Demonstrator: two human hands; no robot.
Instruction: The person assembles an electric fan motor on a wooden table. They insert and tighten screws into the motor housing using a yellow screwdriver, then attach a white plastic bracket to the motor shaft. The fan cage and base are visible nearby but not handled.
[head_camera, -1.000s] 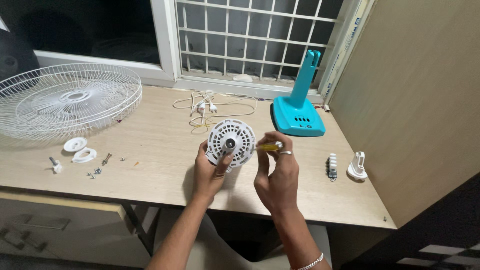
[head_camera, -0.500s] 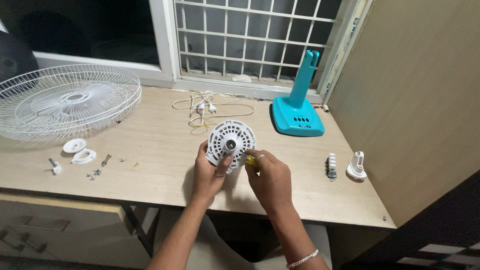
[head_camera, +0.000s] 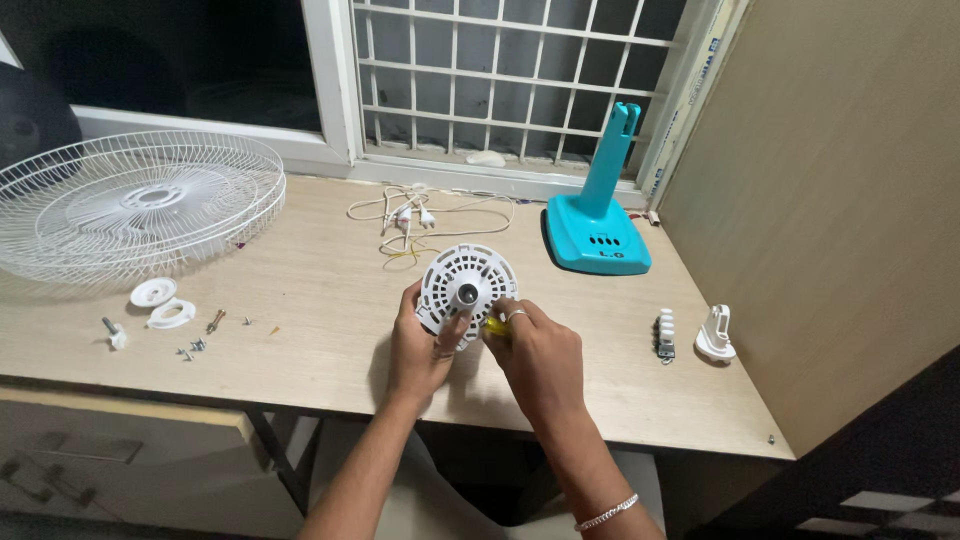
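1. The worktop (head_camera: 300, 300), pale wood under a barred window, carried everything.
2. A white wire fan guard (head_camera: 135, 205) lay flat at its far left, well apart from the hands.
3. A teal fan stand (head_camera: 598, 225) stood upright at the far right, with a white power cord (head_camera: 420, 215) coiled between it and the guard.
4. The white round motor housing (head_camera: 466, 290) was held tilted up above the middle of the worktop, its vented face and central shaft toward the camera.
5. The left hand (head_camera: 418, 350) gripped the housing from below, fingers closed about its lower rim.
6. The right hand (head_camera: 540, 355) was curled tight around a yellow-handled tool (head_camera: 495, 326), apparently a screwdriver, its tip hidden at the housing's right edge.
7. A white switch block (head_camera: 664, 335) and a white clip (head_camera: 716, 335) lay to the right; white caps (head_camera: 160, 302) and loose screws (head_camera: 200, 340) lay to the left.
8. Judging by this, a fastener on the housing was being worked; the next move would call for holding the housing steady and the tool seated square.
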